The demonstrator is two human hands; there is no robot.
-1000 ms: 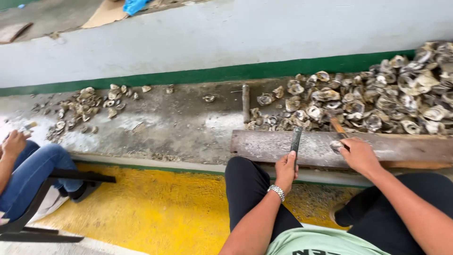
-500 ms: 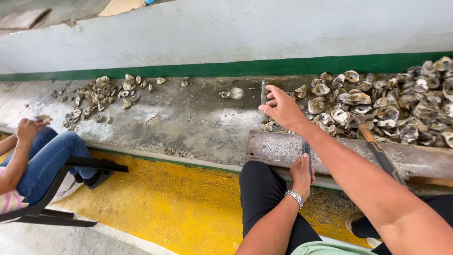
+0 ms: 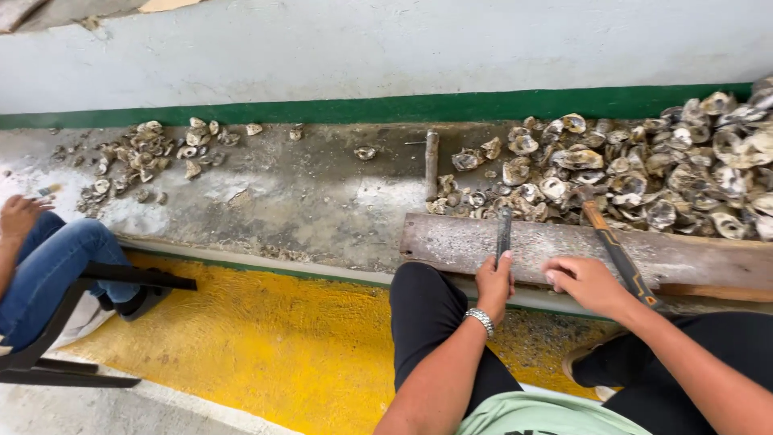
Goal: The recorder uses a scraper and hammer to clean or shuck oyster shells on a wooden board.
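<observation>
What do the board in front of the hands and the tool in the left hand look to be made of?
The board looks like weathered wood, grey and dusted white, with visible grain. The tool in the left hand seems to be dark metal, a dull, narrow, flat bar, possibly a blade; its finish is hard to tell.

Grey, stained concrete desk (image 3: 306, 201) w/ green strip along back wall. On it: big heap of grey oyster shells (image 3: 644, 173) at right, smaller scattered shell pile (image 3: 145, 157) at left, one lone shell (image 3: 365, 152) betw. them, short upright metal rod (image 3: 431, 163), weathered wooden plank (image 3: 564, 250) along front edge w/ orange-handled hammer (image 3: 616, 251) lying across it.
</observation>
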